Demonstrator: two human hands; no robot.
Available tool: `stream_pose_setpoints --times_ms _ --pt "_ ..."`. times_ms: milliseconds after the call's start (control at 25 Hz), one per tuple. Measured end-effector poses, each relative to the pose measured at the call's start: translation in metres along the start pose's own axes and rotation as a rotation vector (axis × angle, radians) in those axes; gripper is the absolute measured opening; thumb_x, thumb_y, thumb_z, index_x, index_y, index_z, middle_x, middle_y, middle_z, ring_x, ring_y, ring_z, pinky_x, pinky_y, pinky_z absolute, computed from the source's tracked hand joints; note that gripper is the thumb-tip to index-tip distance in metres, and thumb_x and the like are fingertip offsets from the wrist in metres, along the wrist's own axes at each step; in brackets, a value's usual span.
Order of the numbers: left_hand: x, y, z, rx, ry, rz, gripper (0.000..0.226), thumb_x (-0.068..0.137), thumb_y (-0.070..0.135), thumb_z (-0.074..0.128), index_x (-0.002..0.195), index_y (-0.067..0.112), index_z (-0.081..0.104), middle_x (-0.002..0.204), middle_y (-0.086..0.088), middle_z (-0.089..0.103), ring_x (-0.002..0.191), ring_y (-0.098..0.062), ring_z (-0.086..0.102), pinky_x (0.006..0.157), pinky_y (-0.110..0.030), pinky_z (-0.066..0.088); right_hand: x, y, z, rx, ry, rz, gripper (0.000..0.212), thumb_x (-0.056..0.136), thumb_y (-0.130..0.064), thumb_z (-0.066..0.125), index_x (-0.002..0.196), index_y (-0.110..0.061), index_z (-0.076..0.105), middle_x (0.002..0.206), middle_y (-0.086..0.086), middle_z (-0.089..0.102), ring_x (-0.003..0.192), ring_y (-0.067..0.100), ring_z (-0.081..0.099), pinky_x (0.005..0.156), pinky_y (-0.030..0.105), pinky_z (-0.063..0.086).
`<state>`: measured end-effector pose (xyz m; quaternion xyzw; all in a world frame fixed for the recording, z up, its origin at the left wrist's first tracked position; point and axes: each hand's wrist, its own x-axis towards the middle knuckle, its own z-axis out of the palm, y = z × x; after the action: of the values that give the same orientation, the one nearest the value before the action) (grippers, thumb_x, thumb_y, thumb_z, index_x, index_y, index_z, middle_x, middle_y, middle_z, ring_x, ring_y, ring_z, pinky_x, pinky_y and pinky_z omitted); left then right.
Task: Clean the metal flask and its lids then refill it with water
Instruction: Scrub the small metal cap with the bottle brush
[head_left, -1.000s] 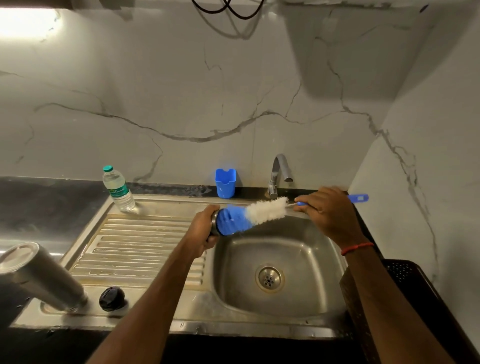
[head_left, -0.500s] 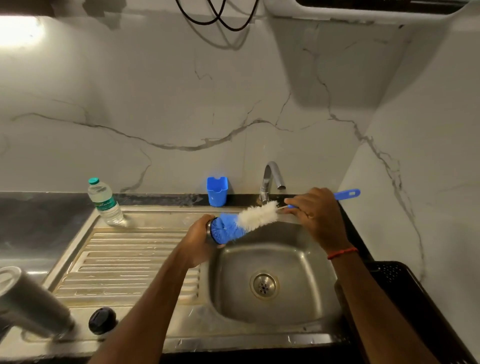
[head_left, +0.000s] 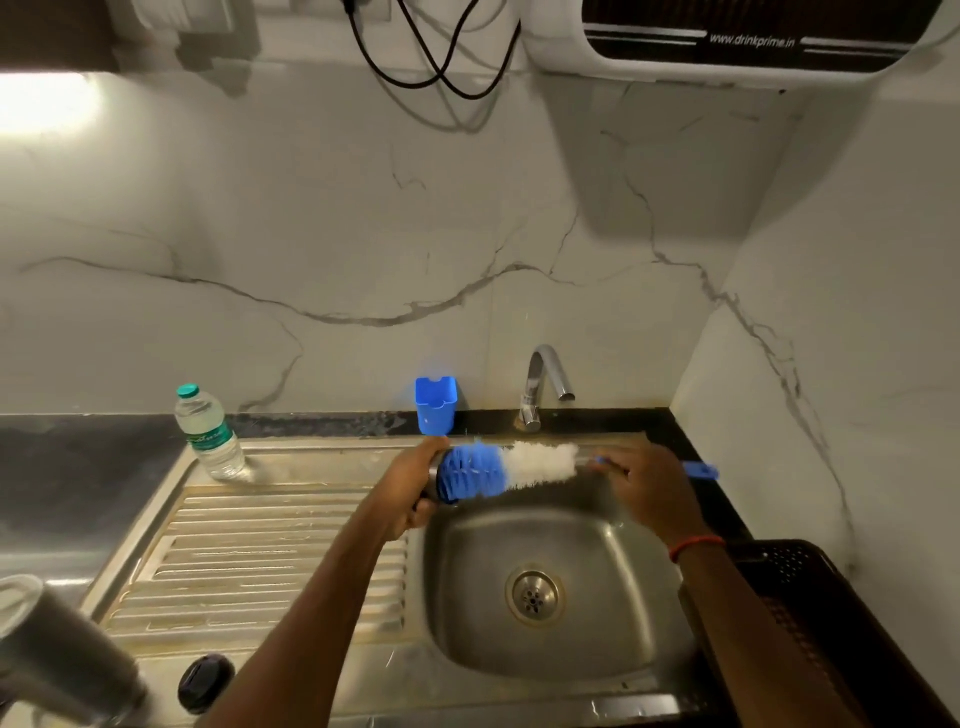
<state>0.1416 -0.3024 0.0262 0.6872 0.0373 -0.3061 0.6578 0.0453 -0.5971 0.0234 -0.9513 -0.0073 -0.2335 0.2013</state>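
Over the back left of the sink basin (head_left: 467, 597), my left hand (head_left: 408, 491) grips a small metal lid (head_left: 434, 480), mostly hidden by fingers and bristles. A bottle brush (head_left: 519, 465) with blue and white bristles lies nearly level, its blue end pressed into the lid. My right hand (head_left: 644, 488), blurred, grips the brush's blue handle. The metal flask (head_left: 57, 654) stands at the bottom left on the drainboard corner. A black lid (head_left: 205, 683) lies beside it.
A faucet (head_left: 543, 384) curves over the basin's back edge, with a blue cup (head_left: 435, 405) to its left. A plastic water bottle (head_left: 210, 434) stands at the drainboard's far left. A black basket (head_left: 810, 597) sits right of the sink. A water purifier (head_left: 753, 36) hangs above.
The view has tilted upward, bringing the purifier and cables into sight. The brush has levelled out against the lid. Both hands stay over the sink's back edge.
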Motion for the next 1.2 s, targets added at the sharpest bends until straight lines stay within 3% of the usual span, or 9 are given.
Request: stream_pose_setpoints --times_ms 80,200,360,440,720,920,1040,1120,1200 --pt "-0.005 -0.001 0.007 0.201 0.001 -0.13 0.057 0.105 0.055 0.037 0.099 0.006 0.065 0.054 -0.003 0.057 0.036 -0.005 0.036 0.034 -0.015 0.03 0.014 -0.011 -0.012 -0.236 0.274 -0.299 0.028 0.094 -0.033 0.057 0.095 -0.012 0.075 0.08 0.001 0.069 0.073 0.018 0.059 0.074 0.035 0.048" --pt "0.003 -0.01 -0.001 0.064 -0.099 -0.225 0.061 0.104 0.056 0.038 0.098 0.002 0.065 0.059 -0.006 0.058 0.034 -0.005 0.037 0.032 -0.014 0.031 0.029 -0.024 -0.024 -0.382 0.256 -0.491 0.031 0.097 -0.035 0.052 0.095 -0.014 0.074 0.076 -0.001 0.066 0.068 0.018 0.057 0.071 0.029 0.041" --pt "0.016 -0.019 -0.003 -0.624 -0.158 0.021 0.058 0.1 0.054 0.041 0.104 -0.001 0.061 0.065 -0.009 0.055 0.035 -0.007 0.035 0.031 -0.016 0.031 0.018 -0.014 -0.005 -0.022 -0.446 0.072 0.036 0.102 -0.04 0.046 0.091 -0.019 0.073 0.077 -0.002 0.068 0.07 0.011 0.063 0.076 0.036 0.057" --pt "0.02 -0.018 0.0 -0.743 -0.119 0.101 0.057 0.1 0.055 0.041 0.1 0.001 0.058 0.067 -0.008 0.05 0.036 -0.007 0.035 0.031 -0.016 0.03 0.008 -0.015 0.008 0.121 -0.556 0.192 0.024 0.099 -0.033 0.057 0.084 -0.022 0.072 0.076 -0.003 0.067 0.069 0.009 0.06 0.074 0.027 0.051" --pt "0.024 0.002 0.008 0.42 -0.041 -0.078 0.049 0.106 0.046 0.039 0.105 0.005 0.064 0.06 -0.005 0.059 0.036 -0.006 0.042 0.037 -0.016 0.032 0.011 -0.006 -0.006 -0.487 0.287 -0.371 0.02 0.086 -0.025 0.076 0.098 -0.009 0.073 0.083 0.004 0.068 0.076 0.019 0.06 0.073 0.031 0.047" --pt "0.032 -0.011 0.002 -0.367 -0.191 -0.083 0.059 0.103 0.052 0.041 0.11 -0.002 0.065 0.068 -0.009 0.062 0.037 -0.008 0.038 0.032 -0.017 0.033 0.024 -0.004 -0.012 -0.182 -0.235 -0.072 0.05 0.103 -0.05 0.036 0.102 -0.016 0.073 0.084 0.0 0.071 0.077 0.014 0.066 0.076 0.031 0.056" --pt "0.045 -0.018 0.013 -0.739 0.24 0.338 0.042 0.104 0.044 0.046 0.1 0.006 0.062 0.078 -0.006 0.065 0.061 -0.017 0.063 0.049 -0.025 0.05 0.017 -0.025 0.003 0.045 -0.451 0.014 0.03 0.102 -0.035 0.051 0.101 -0.014 0.073 0.084 0.001 0.07 0.074 0.008 0.061 0.077 0.021 0.05" --pt "0.051 -0.017 0.008 -0.415 0.541 0.549 0.032 0.106 0.033 0.046 0.101 0.005 0.06 0.087 -0.007 0.063 0.078 -0.02 0.065 0.06 -0.026 0.053 0.009 -0.035 0.013 -0.11 -0.236 -0.184 0.034 0.102 -0.039 0.047 0.101 -0.014 0.07 0.078 0.0 0.065 0.069 0.01 0.058 0.068 0.021 0.048" --pt "0.051 -0.013 0.001 -0.015 0.505 0.51 0.035 0.106 0.03 0.045 0.097 0.001 0.061 0.086 -0.009 0.064 0.077 -0.022 0.064 0.059 -0.026 0.05 0.012 -0.031 0.011 -0.349 0.052 -0.3 0.035 0.101 -0.038 0.043 0.101 -0.013 0.068 0.076 0.0 0.064 0.065 0.012 0.059 0.058 0.026 0.052"
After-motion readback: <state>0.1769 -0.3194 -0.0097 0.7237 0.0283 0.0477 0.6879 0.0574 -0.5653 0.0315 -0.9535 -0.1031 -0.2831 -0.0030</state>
